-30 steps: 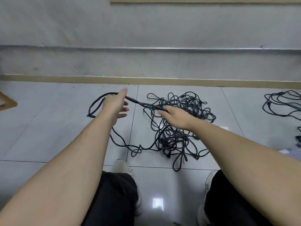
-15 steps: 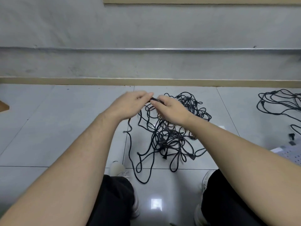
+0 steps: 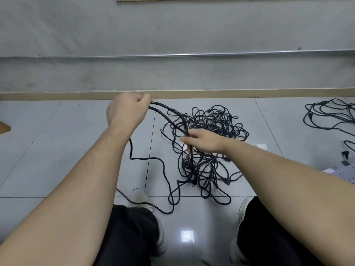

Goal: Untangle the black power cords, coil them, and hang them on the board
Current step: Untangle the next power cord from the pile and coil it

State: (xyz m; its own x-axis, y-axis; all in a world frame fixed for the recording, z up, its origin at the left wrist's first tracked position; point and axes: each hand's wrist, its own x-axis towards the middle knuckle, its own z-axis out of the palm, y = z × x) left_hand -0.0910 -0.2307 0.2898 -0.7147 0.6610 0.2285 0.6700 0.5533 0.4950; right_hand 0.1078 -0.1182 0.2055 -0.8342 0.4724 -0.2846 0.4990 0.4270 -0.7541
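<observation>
Black cord strands [image 3: 169, 114] ran from the clenched left hand [image 3: 126, 112], which gripped them, down to the right hand [image 3: 203, 143], fingers curled around them above the tangled pile [image 3: 207, 150].

tangled cords [image 3: 207, 148] on floor [image 3: 57, 150], centre | second cord pile [image 3: 332, 116] far right | wall [image 3: 172, 35] behind | shoes [image 3: 138, 196] near

A bare utility or workshop-type room, not a home: a rough grey concrete wall [image 3: 172, 25] with a metal conduit [image 3: 192, 54] along it, a tan skirting strip [image 3: 249, 92], glossy pale floor tiles [image 3: 57, 150], and black power cords [image 3: 207, 146] heaped loose on the floor.
</observation>
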